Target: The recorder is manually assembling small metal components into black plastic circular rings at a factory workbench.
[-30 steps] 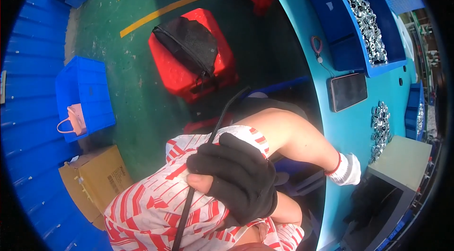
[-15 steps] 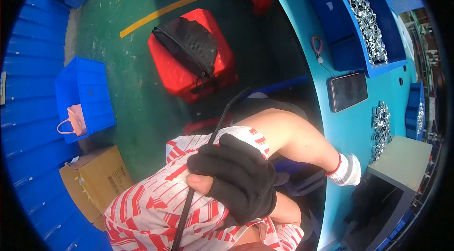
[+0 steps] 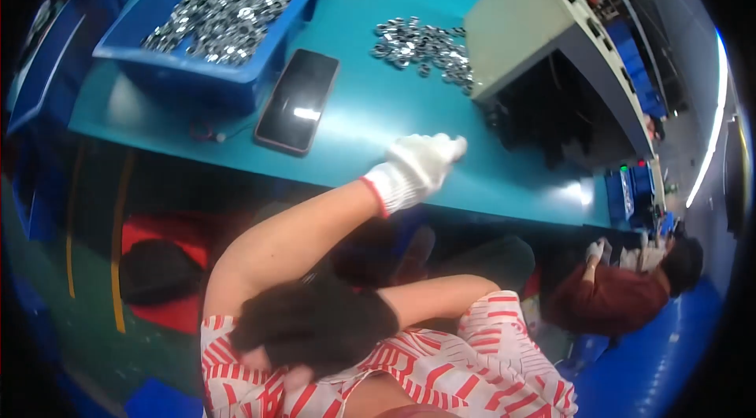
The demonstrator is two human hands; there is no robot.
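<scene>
Left hand (image 3: 416,166) in white glove rests on counter (image 3: 370,115) edge, near phone (image 3: 297,101); fingers seemingly together. Right hand (image 3: 311,327), black-gloved, against chest, fingers' state unclear.

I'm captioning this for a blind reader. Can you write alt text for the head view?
A white-gloved hand rests on a teal table, empty, beside a dark phone, loose metal rings and a blue bin of rings. A black-gloved hand lies on a red-striped shirt.
</scene>
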